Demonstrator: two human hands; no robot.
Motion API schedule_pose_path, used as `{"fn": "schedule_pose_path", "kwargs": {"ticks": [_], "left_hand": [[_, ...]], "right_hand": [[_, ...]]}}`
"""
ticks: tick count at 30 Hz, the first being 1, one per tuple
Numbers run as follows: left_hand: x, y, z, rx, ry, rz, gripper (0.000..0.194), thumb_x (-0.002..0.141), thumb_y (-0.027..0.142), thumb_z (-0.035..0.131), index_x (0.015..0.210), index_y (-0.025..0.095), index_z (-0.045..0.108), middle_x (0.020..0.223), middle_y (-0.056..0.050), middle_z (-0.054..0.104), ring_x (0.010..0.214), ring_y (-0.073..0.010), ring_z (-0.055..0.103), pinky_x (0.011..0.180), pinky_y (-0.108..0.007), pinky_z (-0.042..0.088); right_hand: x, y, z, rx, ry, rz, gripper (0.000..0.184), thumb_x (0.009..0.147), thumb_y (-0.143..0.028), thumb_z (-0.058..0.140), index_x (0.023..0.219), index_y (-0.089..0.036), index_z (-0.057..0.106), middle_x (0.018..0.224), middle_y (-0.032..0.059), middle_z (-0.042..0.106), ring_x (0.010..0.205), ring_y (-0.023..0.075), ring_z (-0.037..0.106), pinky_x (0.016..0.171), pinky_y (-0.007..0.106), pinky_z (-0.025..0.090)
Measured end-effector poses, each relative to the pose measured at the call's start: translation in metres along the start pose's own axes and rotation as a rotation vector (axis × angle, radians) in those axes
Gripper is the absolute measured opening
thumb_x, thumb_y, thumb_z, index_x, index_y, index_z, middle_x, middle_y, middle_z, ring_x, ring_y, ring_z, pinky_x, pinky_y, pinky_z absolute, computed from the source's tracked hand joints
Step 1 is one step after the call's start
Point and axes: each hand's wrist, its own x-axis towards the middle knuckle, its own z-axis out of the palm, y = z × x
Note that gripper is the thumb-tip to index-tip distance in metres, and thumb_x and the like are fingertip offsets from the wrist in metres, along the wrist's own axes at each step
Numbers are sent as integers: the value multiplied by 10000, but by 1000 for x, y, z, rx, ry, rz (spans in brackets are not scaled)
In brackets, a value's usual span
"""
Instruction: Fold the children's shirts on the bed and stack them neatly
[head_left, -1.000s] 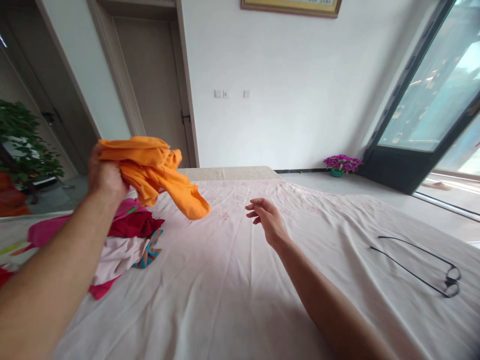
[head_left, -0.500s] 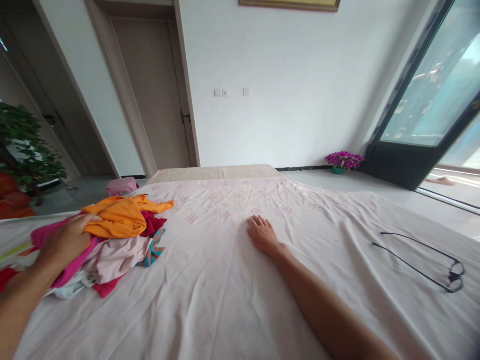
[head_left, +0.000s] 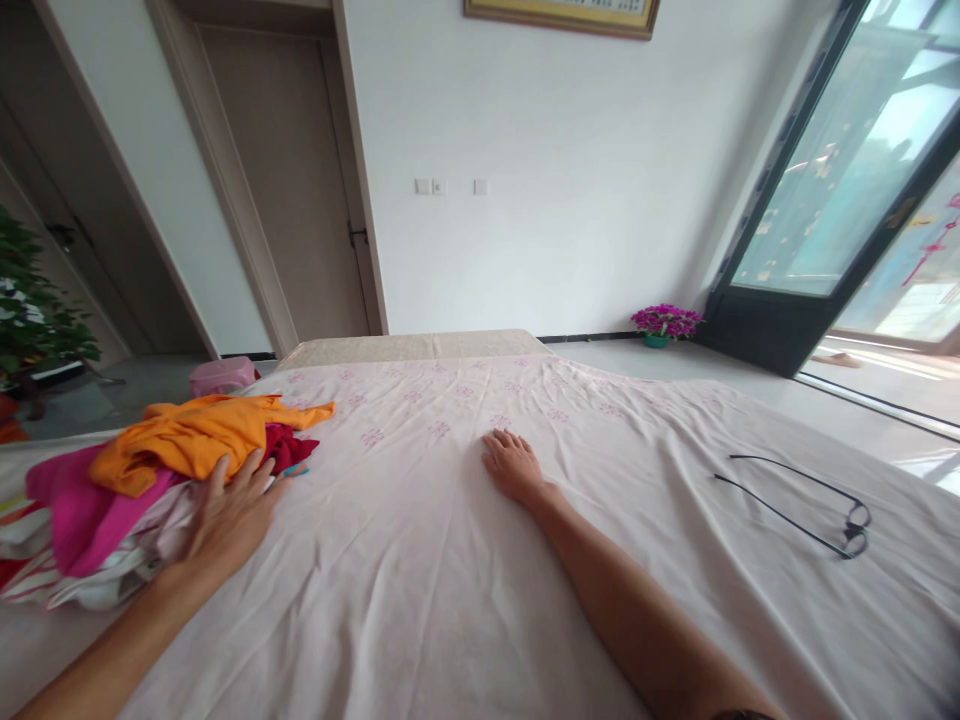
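Note:
A pile of clothes (head_left: 90, 520) lies at the left of the bed, with an orange garment (head_left: 187, 440) on top and pink (head_left: 67, 505) and dark red pieces under it. My left hand (head_left: 229, 515) lies open with spread fingers against the right side of the pile, fingertips touching the orange garment. My right hand (head_left: 512, 465) rests flat and open on the pale pink bed sheet (head_left: 450, 600) near the middle of the bed. Neither hand holds anything.
A black wire hanger (head_left: 806, 505) lies on the sheet at the right. Beyond the bed are a pink stool (head_left: 221, 375), a door (head_left: 292, 180), a pot of purple flowers (head_left: 664, 322) and a glass sliding door (head_left: 832, 180). A green plant (head_left: 34, 310) stands at the left.
My left hand brought the orange garment down onto the pile, let it go and now presses open against the pile's side. My right hand dropped flat onto the sheet.

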Motion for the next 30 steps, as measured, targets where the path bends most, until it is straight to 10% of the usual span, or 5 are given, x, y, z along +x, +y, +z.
{"fn": "schedule_pose_path", "kwargs": {"ticks": [13, 23, 30], "left_hand": [[-30, -84, 28, -265, -23, 16, 429, 708, 275, 476, 1036, 420, 712, 1324, 82, 641, 1433, -249, 353, 1194, -509, 117], [-11, -41, -21, -345, 41, -93, 282, 793, 286, 474, 948, 297, 709, 1106, -4, 743, 1106, -235, 621, 1110, -460, 308], [17, -88, -62, -192, 403, -670, 574, 890, 434, 442, 1386, 146, 477, 1487, -184, 393, 1362, -404, 312, 1053, -629, 276]], "right_hand": [[0, 2, 2, 3, 8, -23, 460, 1000, -361, 352, 1418, -221, 482, 1509, 93, 421, 1415, 225, 310, 1152, 396, 184], [1, 3, 4, -7, 44, -31, 450, 991, -363, 377, 1397, -219, 506, 1491, 103, 446, 1402, 245, 331, 1142, 403, 200], [2, 4, 5, -9, 29, -20, 451, 989, -366, 381, 1403, -236, 506, 1502, 93, 439, 1404, 242, 330, 1141, 403, 202]]}}
